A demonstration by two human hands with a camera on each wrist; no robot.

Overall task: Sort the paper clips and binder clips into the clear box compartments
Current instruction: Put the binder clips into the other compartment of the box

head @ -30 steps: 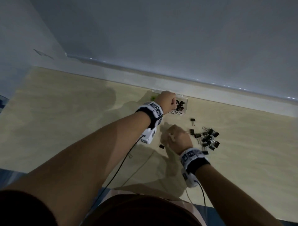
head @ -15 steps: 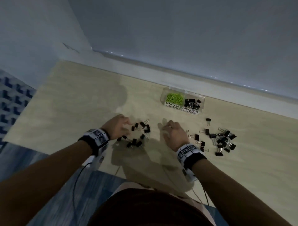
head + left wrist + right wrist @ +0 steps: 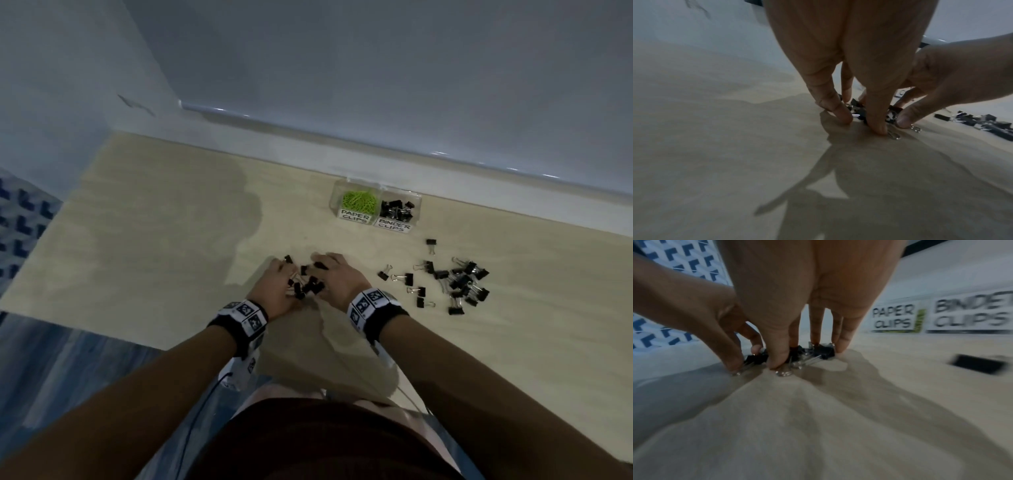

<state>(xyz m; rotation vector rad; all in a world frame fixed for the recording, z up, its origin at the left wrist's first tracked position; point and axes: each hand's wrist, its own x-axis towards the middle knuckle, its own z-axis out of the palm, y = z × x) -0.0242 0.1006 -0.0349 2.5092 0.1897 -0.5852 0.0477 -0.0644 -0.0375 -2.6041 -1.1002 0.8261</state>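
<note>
A small cluster of black binder clips (image 3: pixel 308 284) lies on the pale wooden table between my two hands. My left hand (image 3: pixel 282 275) cups it from the left and my right hand (image 3: pixel 330 270) from the right. Both sets of fingers point straight down, with their tips on the table around the clips (image 3: pixel 858 112) (image 3: pixel 822 352). Neither hand holds a clip. The clear box (image 3: pixel 363 181) stands at the back, with green paper clips (image 3: pixel 359 200) in its left compartment and black binder clips (image 3: pixel 397 209) in its right. Its labels (image 3: pixel 893 318) face me.
A bigger scatter of loose binder clips (image 3: pixel 462 282) lies to the right of my right hand, with one stray clip (image 3: pixel 431 242) nearer the box. A wall runs behind the table. Blue patterned floor (image 3: pixel 20 222) shows past the table's left edge. Thin cables (image 3: pixel 205 394) hang from my wrists.
My left hand came back from the box to the loose clips on the left. Both hands have since closed in, pushing those spread clips into a tight cluster.
</note>
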